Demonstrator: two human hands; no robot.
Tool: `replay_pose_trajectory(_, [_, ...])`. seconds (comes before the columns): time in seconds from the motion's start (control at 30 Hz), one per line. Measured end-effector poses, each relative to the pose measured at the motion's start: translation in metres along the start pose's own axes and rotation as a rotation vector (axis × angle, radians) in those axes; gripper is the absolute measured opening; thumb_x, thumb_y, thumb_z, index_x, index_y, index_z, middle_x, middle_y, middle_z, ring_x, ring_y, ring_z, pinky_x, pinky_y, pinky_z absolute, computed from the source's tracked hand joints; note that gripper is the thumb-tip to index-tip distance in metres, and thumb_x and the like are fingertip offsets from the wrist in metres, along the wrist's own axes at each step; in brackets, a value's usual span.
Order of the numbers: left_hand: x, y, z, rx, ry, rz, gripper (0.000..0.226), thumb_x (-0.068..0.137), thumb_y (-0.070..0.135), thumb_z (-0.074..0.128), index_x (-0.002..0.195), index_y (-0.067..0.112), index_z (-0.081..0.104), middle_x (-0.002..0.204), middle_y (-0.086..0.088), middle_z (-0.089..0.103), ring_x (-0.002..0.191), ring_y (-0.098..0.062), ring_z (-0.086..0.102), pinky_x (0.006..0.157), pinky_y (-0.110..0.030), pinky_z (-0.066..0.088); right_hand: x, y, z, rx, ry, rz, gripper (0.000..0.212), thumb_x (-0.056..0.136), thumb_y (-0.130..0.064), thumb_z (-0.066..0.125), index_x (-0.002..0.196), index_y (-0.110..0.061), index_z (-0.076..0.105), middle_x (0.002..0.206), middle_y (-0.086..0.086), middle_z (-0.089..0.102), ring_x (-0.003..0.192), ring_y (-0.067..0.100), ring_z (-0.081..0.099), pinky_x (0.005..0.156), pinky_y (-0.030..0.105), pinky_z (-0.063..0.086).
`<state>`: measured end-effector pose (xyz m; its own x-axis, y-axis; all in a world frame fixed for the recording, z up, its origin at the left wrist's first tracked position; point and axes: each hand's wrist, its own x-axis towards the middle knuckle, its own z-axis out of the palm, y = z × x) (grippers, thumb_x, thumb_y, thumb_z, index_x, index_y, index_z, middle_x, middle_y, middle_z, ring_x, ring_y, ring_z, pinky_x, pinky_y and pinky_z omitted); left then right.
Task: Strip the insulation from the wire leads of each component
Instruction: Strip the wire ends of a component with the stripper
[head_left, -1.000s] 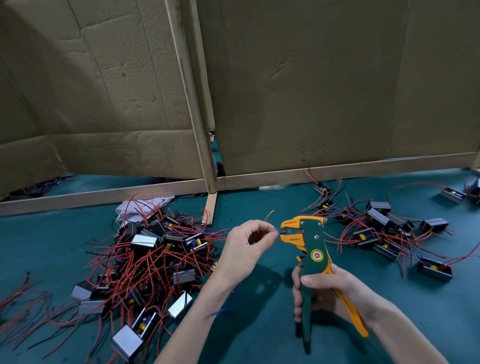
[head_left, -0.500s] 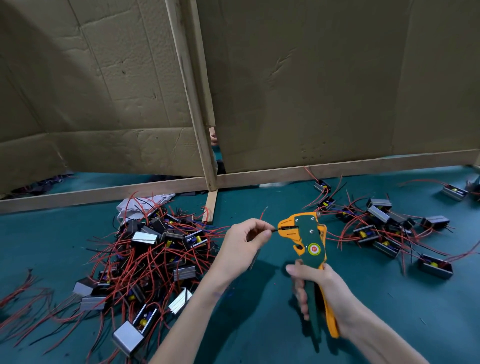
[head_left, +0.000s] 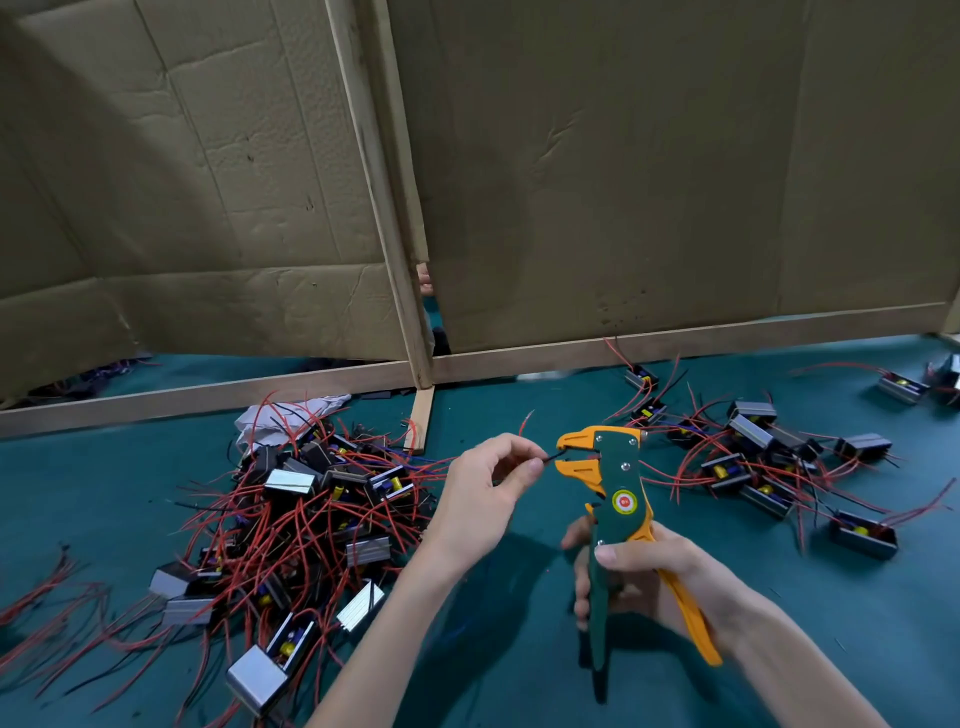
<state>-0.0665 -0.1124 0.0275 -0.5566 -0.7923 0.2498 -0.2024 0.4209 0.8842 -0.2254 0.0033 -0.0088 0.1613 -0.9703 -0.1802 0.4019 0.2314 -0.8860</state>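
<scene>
left hand (head_left: 488, 483) pinching a thin black wire lead (head_left: 553, 457) just left of the wire stripper (head_left: 618, 499), tip in its orange jaws, right hand (head_left: 654, 577) wrapped round its handles, tangly component pile (head_left: 311, 499) further left

A teal felt-like tabletop (head_left: 104, 483) fills the lower half of the view. Two large sheets of brown cardboard stand at its far edge as a wall. The left sheet (head_left: 182, 182) is creased and dented, with a fold line low down, and is angled against the right sheet (head_left: 649, 182), which is flatter. A pale wooden strip (head_left: 376, 197) runs up the seam between them, and wooden battens (head_left: 208, 397) (head_left: 675, 340) edge their bases. A narrow dark gap (head_left: 439, 338) opens at the foot of the seam, and a short wooden offcut (head_left: 422, 418) lies on the tabletop just before it. The light is soft and even, dimmer toward the left edge.
</scene>
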Motion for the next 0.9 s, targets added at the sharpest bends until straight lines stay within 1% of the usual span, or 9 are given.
replay_pose_trajectory(0.1, [-0.001, 0.006, -0.001, 0.041, 0.012, 0.043, 0.018, 0.091, 0.009, 0.061, 0.084, 0.025, 0.064, 0.080, 0.008, 0.063, 0.073, -0.004, 0.053, 0.074, -0.019, 0.044, 0.001, 0.002, 0.001, -0.007, 0.031, -0.001, 0.037, 0.062, -0.013, 0.078, 0.095, -0.001, 0.067, 0.079, 0.026, 0.061, 0.072, 0.038, 0.063, 0.070, 0.046, 0.054])
replay_pose_trajectory(0.2, [-0.002, 0.011, -0.003, 0.053, 0.032, 0.053, 0.018, 0.090, 0.008, 0.062, 0.084, 0.025, 0.065, 0.085, 0.002, 0.066, 0.078, -0.010, 0.057, 0.078, -0.026, 0.046, 0.002, 0.003, 0.003, -0.021, 0.055, -0.025, 0.034, 0.059, -0.009, 0.080, 0.089, -0.003, 0.067, 0.080, 0.024, 0.061, 0.072, 0.037, 0.064, 0.069, 0.044, 0.055])
replay_pose_trajectory(0.37, [-0.006, 0.019, 0.000, 0.163, 0.050, 0.102, 0.019, 0.088, 0.010, 0.064, 0.081, 0.027, 0.065, 0.082, 0.005, 0.064, 0.077, -0.004, 0.055, 0.074, -0.016, 0.043, 0.005, 0.008, 0.005, -0.063, 0.101, -0.062, 0.028, 0.059, -0.001, 0.080, 0.083, -0.004, 0.065, 0.078, 0.024, 0.062, 0.069, 0.036, 0.064, 0.065, 0.041, 0.056])
replay_pose_trajectory(0.47, [-0.009, 0.025, 0.001, 0.185, 0.053, 0.098, 0.015, 0.088, 0.010, 0.065, 0.082, 0.024, 0.066, 0.082, 0.005, 0.064, 0.077, -0.004, 0.055, 0.074, -0.016, 0.043, 0.006, 0.010, 0.005, -0.080, 0.113, -0.080, 0.029, 0.056, -0.005, 0.083, 0.080, -0.007, 0.068, 0.079, 0.023, 0.062, 0.069, 0.035, 0.064, 0.065, 0.039, 0.056])
replay_pose_trajectory(0.53, [-0.012, 0.032, 0.003, 0.158, 0.038, 0.090, 0.013, 0.087, 0.008, 0.065, 0.083, 0.020, 0.069, 0.082, 0.005, 0.065, 0.076, -0.002, 0.056, 0.075, -0.016, 0.043, 0.009, 0.012, 0.006, -0.089, 0.131, -0.079, 0.030, 0.056, -0.004, 0.083, 0.082, -0.006, 0.067, 0.078, 0.022, 0.062, 0.068, 0.035, 0.064, 0.065, 0.040, 0.056])
replay_pose_trajectory(0.6, [-0.021, 0.041, 0.011, 0.072, -0.047, 0.106, 0.016, 0.085, 0.005, 0.066, 0.081, 0.019, 0.071, 0.081, 0.007, 0.066, 0.076, 0.000, 0.058, 0.075, -0.016, 0.044, 0.014, 0.013, 0.002, -0.048, 0.205, -0.085, 0.035, 0.059, 0.007, 0.078, 0.089, -0.001, 0.063, 0.077, 0.021, 0.062, 0.066, 0.034, 0.065, 0.062, 0.042, 0.057])
replay_pose_trajectory(0.7, [-0.039, 0.056, 0.031, 0.015, -0.161, 0.174, 0.012, 0.084, 0.015, 0.065, 0.083, 0.026, 0.071, 0.079, 0.016, 0.063, 0.078, 0.002, 0.057, 0.077, -0.016, 0.045, 0.013, 0.006, -0.015, 0.073, 0.294, -0.148, 0.038, 0.053, 0.006, 0.071, 0.090, 0.000, 0.063, 0.084, 0.020, 0.068, 0.071, 0.030, 0.069, 0.059, 0.042, 0.059])
replay_pose_trajectory(0.8, [-0.036, 0.062, 0.037, -0.090, -0.171, 0.192, 0.015, 0.087, 0.015, 0.064, 0.083, 0.029, 0.068, 0.079, 0.017, 0.064, 0.078, 0.002, 0.056, 0.079, -0.016, 0.043, 0.008, -0.004, -0.028, 0.110, 0.257, -0.215, 0.044, 0.055, 0.005, 0.073, 0.098, -0.001, 0.067, 0.096, 0.019, 0.071, 0.083, 0.027, 0.071, 0.062, 0.042, 0.059])
replay_pose_trajectory(0.9, [-0.025, 0.061, 0.037, -0.116, -0.128, 0.159, 0.027, 0.088, 0.009, 0.064, 0.080, 0.034, 0.064, 0.073, 0.017, 0.063, 0.073, -0.001, 0.052, 0.076, -0.019, 0.042, 0.008, -0.003, -0.027, 0.149, 0.215, -0.196, 0.029, 0.067, 0.006, 0.063, 0.091, -0.007, 0.074, 0.088, 0.016, 0.072, 0.075, 0.027, 0.071, 0.063, 0.047, 0.059])
